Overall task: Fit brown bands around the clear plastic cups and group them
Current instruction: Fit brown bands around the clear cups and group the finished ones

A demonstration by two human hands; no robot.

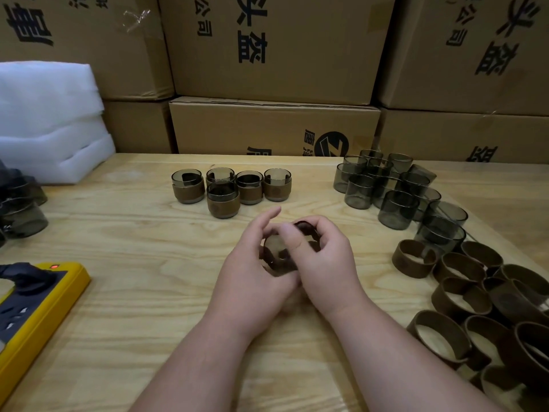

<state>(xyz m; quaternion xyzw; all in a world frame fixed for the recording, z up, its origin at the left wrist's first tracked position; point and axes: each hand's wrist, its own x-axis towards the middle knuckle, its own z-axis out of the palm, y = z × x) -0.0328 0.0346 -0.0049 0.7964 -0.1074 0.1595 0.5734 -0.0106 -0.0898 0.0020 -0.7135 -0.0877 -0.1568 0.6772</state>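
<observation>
Above the middle of the wooden table (124, 292), my left hand (252, 278) and my right hand (329, 263) together grip one smoky clear cup (277, 254). A brown band (307, 228) sits partly around that cup, under my right fingers. Several banded cups (223, 203) stand grouped beyond my hands. Bare clear cups (395, 208) are piled at the back right. Loose brown bands (414, 258) lie heaped along the right side.
A yellow power strip (44, 310) with a black plug lies at the left edge. More dark cups (23, 215) sit at the far left beside white foam sheets (50, 120). Cardboard boxes (273, 126) wall off the back of the table.
</observation>
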